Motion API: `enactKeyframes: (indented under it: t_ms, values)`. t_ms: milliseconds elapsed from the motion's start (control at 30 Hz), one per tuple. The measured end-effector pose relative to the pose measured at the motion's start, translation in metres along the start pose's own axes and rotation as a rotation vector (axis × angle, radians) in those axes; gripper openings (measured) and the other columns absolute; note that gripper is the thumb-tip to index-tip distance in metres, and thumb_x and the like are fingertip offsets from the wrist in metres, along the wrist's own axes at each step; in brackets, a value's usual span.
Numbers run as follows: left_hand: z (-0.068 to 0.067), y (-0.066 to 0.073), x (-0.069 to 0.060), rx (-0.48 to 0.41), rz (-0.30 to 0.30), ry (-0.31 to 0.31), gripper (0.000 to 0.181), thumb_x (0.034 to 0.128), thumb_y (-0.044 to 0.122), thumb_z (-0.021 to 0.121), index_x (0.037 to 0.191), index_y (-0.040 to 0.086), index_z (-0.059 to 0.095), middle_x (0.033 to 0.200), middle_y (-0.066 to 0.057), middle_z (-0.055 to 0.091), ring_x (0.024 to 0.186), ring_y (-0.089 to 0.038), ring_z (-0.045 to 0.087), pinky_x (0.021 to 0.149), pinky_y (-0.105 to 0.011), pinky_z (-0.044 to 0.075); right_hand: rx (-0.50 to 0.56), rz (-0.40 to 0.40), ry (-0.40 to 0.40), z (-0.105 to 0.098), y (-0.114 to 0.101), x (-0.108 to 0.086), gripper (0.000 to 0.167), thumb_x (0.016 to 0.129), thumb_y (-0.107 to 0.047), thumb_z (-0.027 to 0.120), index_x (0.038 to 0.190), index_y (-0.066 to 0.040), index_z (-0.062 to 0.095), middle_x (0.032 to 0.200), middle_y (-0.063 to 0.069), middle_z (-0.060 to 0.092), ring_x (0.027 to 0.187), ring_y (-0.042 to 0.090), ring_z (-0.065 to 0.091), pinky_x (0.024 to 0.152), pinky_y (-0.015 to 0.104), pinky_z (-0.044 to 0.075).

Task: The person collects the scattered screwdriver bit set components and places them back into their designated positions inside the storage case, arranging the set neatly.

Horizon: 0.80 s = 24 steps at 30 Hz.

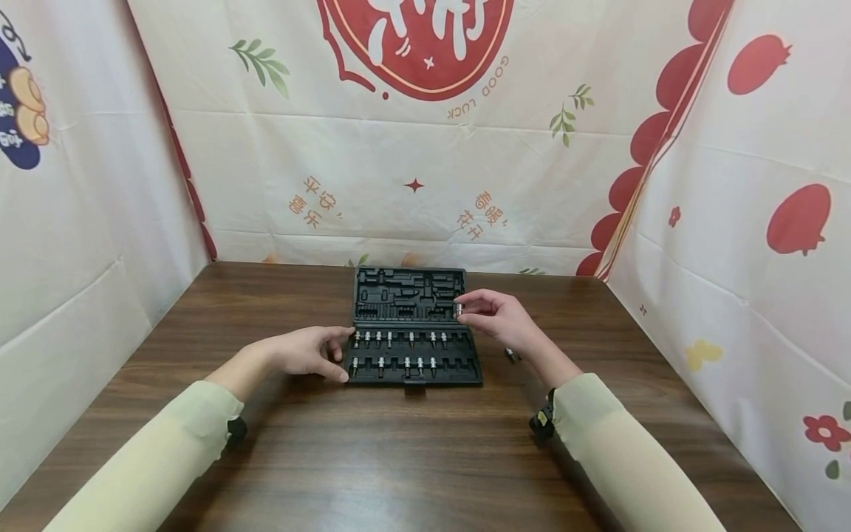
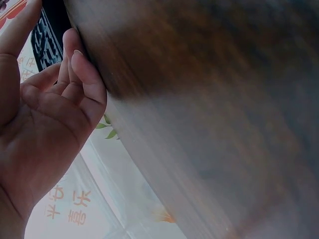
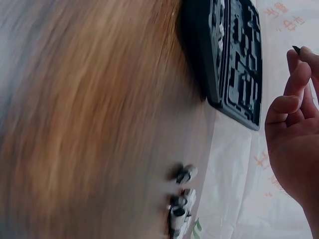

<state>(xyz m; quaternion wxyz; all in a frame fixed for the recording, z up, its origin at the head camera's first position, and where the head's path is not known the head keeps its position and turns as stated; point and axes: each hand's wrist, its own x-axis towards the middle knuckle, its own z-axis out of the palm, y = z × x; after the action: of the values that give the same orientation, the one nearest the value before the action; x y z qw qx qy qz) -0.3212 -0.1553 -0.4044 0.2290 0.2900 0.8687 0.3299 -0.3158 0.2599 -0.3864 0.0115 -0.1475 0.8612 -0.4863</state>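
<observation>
A black socket-bit case (image 1: pixel 468 375) lies unfolded on the table, its moulded lid (image 1: pixel 411 294) at the far side. Two rows of silver bit sockets (image 1: pixel 408 364) stand in the near half, with several slots bare. My right hand (image 1: pixel 500 318) pinches one small bit socket (image 1: pixel 459 309) between thumb and fingertips, above the lid's right edge. In the right wrist view only its dark tip (image 3: pixel 296 50) shows. At the case's left side, my left hand (image 1: pixel 302 351) touches the edge with thumb and index finger spread apart; the other fingers bend loosely.
Loose bit sockets (image 3: pixel 180 211) lie on the brown wooden table (image 1: pixel 392 458) right of the case, partly hidden by my right forearm in the head view. Printed cloth (image 1: pixel 412 214) hangs behind the table and on both sides.
</observation>
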Motion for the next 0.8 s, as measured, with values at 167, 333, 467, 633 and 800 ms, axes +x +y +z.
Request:
enactKeyframes:
  t_ms: [167,333,467,633,800]
  values:
    - [0.000,0.000,0.000,-0.002,-0.003,0.002,0.098,0.0955,0.028,0.088,0.170,-0.003,0.033,0.110,-0.008,0.063,0.086,-0.017,0.054,0.078,-0.032,0.047,0.022,-0.001,-0.023,0.009,-0.007,0.004,0.041,0.104,-0.028,0.079,0.141,-0.012,0.072,0.123,0.007,0.080,0.112,0.023,0.074,0.096,0.051,0.061]
    - [0.000,0.000,0.000,0.000,-0.003,0.004,0.097,0.0957,0.028,0.088,0.170,-0.002,0.033,0.110,-0.008,0.063,0.087,-0.017,0.054,0.078,-0.032,0.046,0.025,-0.010,-0.039,0.018,-0.011,0.008,0.039,0.105,-0.025,0.078,0.141,-0.011,0.072,0.122,0.008,0.080,0.109,0.032,0.074,0.091,0.053,0.061]
    - [0.000,0.000,0.000,0.002,-0.004,0.005,0.097,0.0957,0.027,0.088,0.170,-0.002,0.033,0.110,-0.007,0.063,0.087,-0.018,0.054,0.079,-0.033,0.046,0.028,-0.019,-0.052,0.024,-0.013,0.012,0.040,0.105,-0.024,0.078,0.142,-0.009,0.071,0.122,0.009,0.081,0.109,0.043,0.072,0.090,0.057,0.061]
    - [0.000,0.000,0.001,0.006,0.001,0.004,0.097,0.0958,0.028,0.088,0.170,-0.003,0.033,0.110,-0.007,0.063,0.088,-0.017,0.055,0.079,-0.033,0.046,0.035,-0.028,-0.067,0.031,-0.014,0.016,0.041,0.105,-0.021,0.077,0.143,-0.006,0.070,0.122,0.010,0.081,0.106,0.051,0.069,0.089,0.057,0.060]
    - [0.000,-0.001,0.001,0.008,0.001,0.004,0.098,0.0956,0.029,0.088,0.170,-0.003,0.033,0.110,-0.007,0.063,0.087,-0.017,0.055,0.079,-0.032,0.046,0.033,-0.033,-0.074,0.039,-0.015,0.021,0.041,0.105,-0.022,0.077,0.142,-0.007,0.071,0.118,0.009,0.082,0.099,0.048,0.069,0.086,0.058,0.059]
